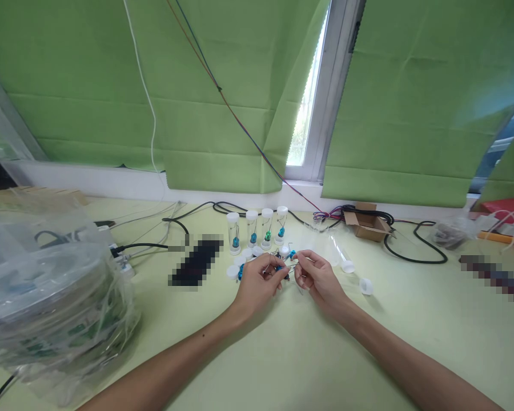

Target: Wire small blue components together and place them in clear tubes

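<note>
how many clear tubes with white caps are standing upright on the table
4 clear cylindrical tubes, in a row beyond the left hand: leftmost tube, second tube, third tube with a small green piece inside, and rightmost tube. None seems hidden.

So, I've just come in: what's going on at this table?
A person's left hand and right hand are close together, fingertips pinched around something thin, too small to make out. Small blue pieces and white caps lie around the left hand. Behind, four capped clear tubes stand in a row, three with blue pieces inside, one with green. Another clear tube lies to the right.
</note>
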Demonstrator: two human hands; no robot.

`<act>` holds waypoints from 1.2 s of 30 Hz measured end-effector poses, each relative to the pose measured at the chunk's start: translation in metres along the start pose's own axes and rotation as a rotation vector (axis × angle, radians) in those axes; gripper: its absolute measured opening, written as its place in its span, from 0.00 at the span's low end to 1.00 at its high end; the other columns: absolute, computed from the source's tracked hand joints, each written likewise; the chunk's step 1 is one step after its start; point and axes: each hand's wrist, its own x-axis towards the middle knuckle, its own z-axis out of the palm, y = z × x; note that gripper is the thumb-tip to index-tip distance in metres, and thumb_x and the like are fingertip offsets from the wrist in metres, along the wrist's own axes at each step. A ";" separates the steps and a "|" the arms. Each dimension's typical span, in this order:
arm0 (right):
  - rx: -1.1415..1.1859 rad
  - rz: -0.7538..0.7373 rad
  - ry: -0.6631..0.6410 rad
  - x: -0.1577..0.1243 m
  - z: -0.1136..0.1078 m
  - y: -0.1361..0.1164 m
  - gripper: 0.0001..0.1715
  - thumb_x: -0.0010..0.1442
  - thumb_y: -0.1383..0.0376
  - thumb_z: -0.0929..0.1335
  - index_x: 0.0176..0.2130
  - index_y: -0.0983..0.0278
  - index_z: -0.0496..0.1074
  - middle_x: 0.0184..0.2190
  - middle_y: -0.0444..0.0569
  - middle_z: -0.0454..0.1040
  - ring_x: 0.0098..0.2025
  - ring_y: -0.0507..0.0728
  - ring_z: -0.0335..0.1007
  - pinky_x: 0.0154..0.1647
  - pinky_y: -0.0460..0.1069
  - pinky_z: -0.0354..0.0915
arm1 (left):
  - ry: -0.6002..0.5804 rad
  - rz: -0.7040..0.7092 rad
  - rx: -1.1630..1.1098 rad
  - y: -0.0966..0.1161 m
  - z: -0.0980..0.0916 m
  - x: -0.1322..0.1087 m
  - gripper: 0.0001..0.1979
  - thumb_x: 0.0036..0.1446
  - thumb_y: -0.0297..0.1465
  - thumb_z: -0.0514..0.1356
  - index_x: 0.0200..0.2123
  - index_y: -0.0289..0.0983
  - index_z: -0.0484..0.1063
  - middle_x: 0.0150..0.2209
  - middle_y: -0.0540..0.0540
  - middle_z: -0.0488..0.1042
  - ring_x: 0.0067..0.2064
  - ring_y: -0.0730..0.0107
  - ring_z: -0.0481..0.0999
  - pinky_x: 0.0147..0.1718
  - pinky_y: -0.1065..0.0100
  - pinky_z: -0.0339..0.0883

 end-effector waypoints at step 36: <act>-0.549 -0.281 0.065 -0.005 0.001 -0.004 0.20 0.59 0.51 0.69 0.26 0.62 0.69 0.18 0.41 0.66 0.17 0.49 0.59 0.17 0.46 0.55 | 0.017 -0.054 -0.085 0.003 -0.005 0.004 0.12 0.52 0.40 0.65 0.32 0.37 0.72 0.18 0.53 0.68 0.17 0.75 0.66 0.17 0.73 0.58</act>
